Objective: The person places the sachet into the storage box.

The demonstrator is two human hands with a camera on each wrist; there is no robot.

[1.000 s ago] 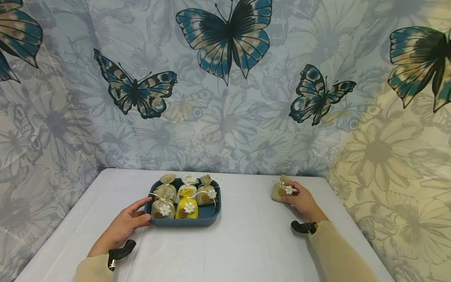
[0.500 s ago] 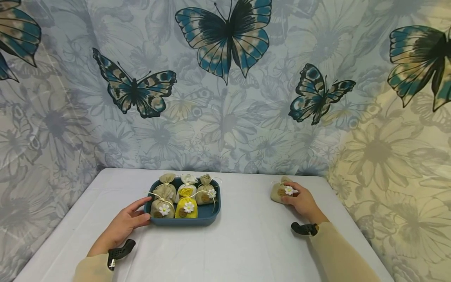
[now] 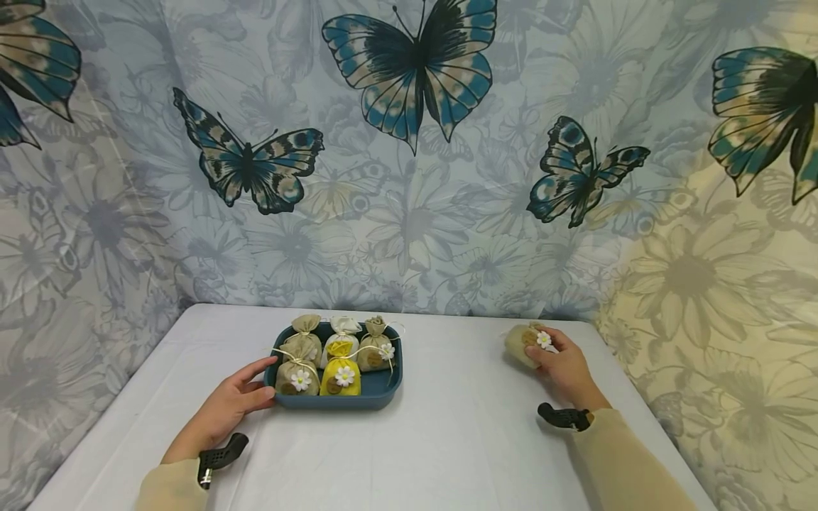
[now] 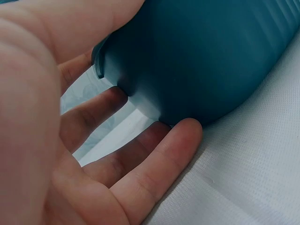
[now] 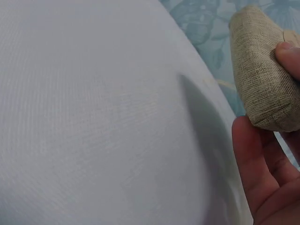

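Observation:
My right hand (image 3: 565, 365) grips a small beige drawstring pouch (image 3: 522, 345) with a white flower on it. In the right wrist view the woven pouch (image 5: 262, 70) is pinched by the thumb, tilted and raised over the cloth, its shadow falling below. My left hand (image 3: 224, 404) rests on the left end of a blue tray (image 3: 332, 403), fingers spread and fairly straight. The left wrist view has these fingertips (image 4: 187, 129) against the tray's smooth wall (image 4: 197, 61). Several pouches stand in the tray, among them a yellow pouch (image 3: 341, 376) and a white pouch (image 3: 345, 326) behind it.
A white cloth (image 3: 447, 440) covers the table, which ends at a butterfly-printed fabric backdrop (image 3: 409, 234). Inside the tray, a bare patch of floor (image 3: 375, 384) shows at the front right. Black straps with cameras sit on both wrists.
My right hand has lifted the beige pouch and drawn it slightly right, tipping it over. The left hand and tray have stayed in place.

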